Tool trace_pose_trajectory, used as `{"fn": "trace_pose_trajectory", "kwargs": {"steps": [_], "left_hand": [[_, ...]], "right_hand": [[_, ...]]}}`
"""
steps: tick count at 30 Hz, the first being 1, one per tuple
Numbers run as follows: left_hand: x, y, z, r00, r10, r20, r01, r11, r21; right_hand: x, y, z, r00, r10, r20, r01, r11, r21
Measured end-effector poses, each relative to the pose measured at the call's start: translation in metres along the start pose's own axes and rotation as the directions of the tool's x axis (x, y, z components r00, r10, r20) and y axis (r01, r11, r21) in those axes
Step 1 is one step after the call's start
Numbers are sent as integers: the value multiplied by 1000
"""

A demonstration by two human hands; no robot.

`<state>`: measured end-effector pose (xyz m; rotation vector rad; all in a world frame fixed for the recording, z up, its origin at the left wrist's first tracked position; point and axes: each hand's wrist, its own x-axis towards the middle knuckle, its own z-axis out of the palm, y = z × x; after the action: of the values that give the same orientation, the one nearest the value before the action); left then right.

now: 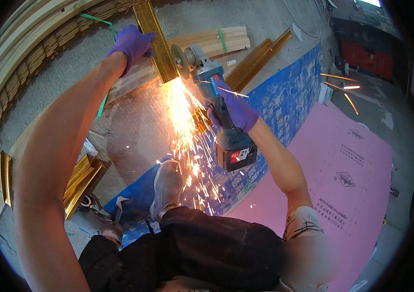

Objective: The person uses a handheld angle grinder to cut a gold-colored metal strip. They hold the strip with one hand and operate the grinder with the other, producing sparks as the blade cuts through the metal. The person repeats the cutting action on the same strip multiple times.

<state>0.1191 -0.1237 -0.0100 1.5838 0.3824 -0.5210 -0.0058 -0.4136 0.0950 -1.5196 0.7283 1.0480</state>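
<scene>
My left hand (132, 44), in a purple glove, presses down on a long gold textured metal strip (156, 41) that lies across a stack of wooden boards (207, 41). My right hand (236, 109), also gloved in purple, grips the body of a blue cordless angle grinder (216, 102) with a battery pack at its rear. The grinder's disc (178, 61) touches the strip's right edge, and a bright stream of sparks (185, 126) sprays down toward my shoe (166, 187).
More gold strips lie at the upper right (258, 58) and in a pile at the lower left (82, 182). A blue patterned sheet (289, 102) and a pink sheet (343, 165) cover the concrete floor on the right. Stacked timber runs along the left edge (27, 44).
</scene>
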Motion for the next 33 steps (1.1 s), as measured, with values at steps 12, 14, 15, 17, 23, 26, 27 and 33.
{"fn": "trace_pose_trajectory", "kwargs": {"steps": [12,14,15,17,23,26,27,33], "left_hand": [[8,-17,-6,997,61,52,-61,998,4],[8,-18,-7,994,71,83,-67,996,-55],[8,-18,-8,993,74,89,-70,996,-47],[7,-18,-10,992,79,99,-76,997,-32],[4,-16,-8,993,63,98,-58,997,-53],[9,-19,-12,991,70,114,-67,997,-26],[8,-17,-11,992,59,109,-58,998,-15],[8,-18,-11,994,58,89,-55,998,-43]], "right_hand": [[-41,26,1,1000,-24,-7,23,1000,-16],[-47,30,1,1000,-23,0,23,1000,-15],[-50,29,3,1000,-11,13,11,1000,-9],[-51,27,9,999,13,42,-13,1000,1],[-45,37,16,998,47,37,-45,997,-61],[-41,37,16,996,61,66,-56,996,-70],[-40,37,17,996,63,58,-59,996,-65],[-39,34,22,997,63,47,-59,996,-67]]}}
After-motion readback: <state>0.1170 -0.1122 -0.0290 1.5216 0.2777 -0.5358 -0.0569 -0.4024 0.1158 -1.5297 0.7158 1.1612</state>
